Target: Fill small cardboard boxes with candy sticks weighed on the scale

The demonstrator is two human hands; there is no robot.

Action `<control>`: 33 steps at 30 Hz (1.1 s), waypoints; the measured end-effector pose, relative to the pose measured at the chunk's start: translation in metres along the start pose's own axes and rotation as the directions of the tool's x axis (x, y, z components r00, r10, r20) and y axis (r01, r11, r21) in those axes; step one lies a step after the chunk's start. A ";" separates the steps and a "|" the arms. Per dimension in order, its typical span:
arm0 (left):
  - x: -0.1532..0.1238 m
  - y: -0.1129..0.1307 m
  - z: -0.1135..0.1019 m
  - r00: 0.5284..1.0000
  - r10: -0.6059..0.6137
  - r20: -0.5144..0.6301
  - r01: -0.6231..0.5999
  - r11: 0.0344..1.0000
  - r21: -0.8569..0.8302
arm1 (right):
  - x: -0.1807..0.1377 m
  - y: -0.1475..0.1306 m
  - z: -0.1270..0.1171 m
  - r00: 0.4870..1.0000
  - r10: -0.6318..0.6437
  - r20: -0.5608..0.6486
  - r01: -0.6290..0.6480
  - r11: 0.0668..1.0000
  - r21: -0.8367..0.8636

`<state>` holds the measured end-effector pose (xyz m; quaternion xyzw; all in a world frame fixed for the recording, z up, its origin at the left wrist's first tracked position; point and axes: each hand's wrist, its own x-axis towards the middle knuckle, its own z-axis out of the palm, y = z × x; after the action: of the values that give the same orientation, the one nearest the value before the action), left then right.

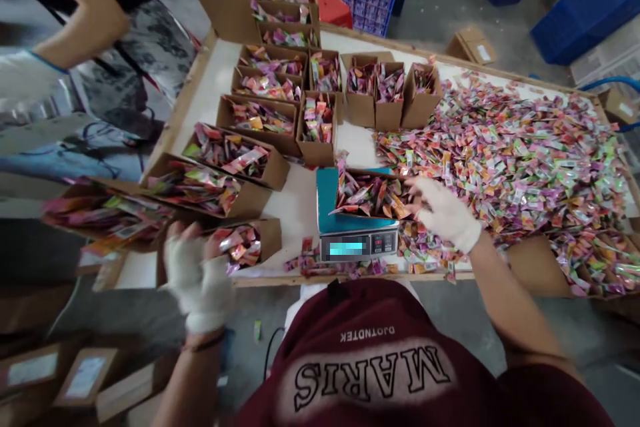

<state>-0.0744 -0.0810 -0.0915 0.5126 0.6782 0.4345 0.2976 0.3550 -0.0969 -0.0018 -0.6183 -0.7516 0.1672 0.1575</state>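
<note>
The right hand (447, 215), in a white cotton glove, is spread open with the fingers pointing to the left, and it holds nothing that I can see. Its fingertips are at the right rim of the cardboard box on the scale (370, 197), which is full of coloured sachets. Just below and to the left of this hand stands the digital scale (357, 240), with its teal platform under that box. To the right of the hand and beyond it, a big heap of loose sachets (520, 153) covers the table (295, 203).

The left hand (197, 277) (also gloved, and much blurred) is raised in front of the table edge with the fingers upward. I cannot tell how far it is open or whether it grips anything. Just to the right of it, very near, is a small open carton (245, 243) with sachets inside. Beyond this hand, rows of filled cartons (265, 90) lie along the table. Far to its upper left is another person's arm (75, 20).
</note>
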 end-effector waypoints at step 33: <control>0.040 0.146 0.189 0.320 0.191 0.928 -0.822 0.543 0.172 | 0.041 0.003 0.019 0.983 -0.024 -0.182 -0.029 0.959 -0.282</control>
<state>0.1379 0.0245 -0.0434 0.9161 0.3317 -0.0451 0.2206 0.3418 -0.0571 -0.0184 -0.6482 -0.7493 0.0004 0.1356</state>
